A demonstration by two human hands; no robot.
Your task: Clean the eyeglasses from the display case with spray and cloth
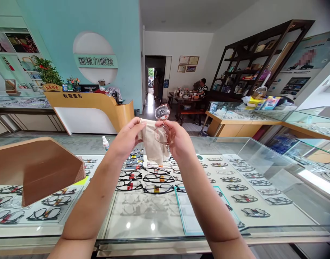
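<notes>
Both my hands are raised over a glass display counter. My left hand pinches a cream cleaning cloth by its upper corner, and the cloth hangs down between my hands. In my right hand is a pair of eyeglasses with a thin reddish-brown frame, held near the middle and turned so one lens is above the other. The lower lens is close to the cloth; whether they touch I cannot tell. Under the glass lie rows of spectacle frames.
A small white spray bottle stands on the counter beyond my left forearm. Brown folded board lies at the left, and a teal-edged white sheet is under my right forearm. Farther back are a cashier desk and a seated person.
</notes>
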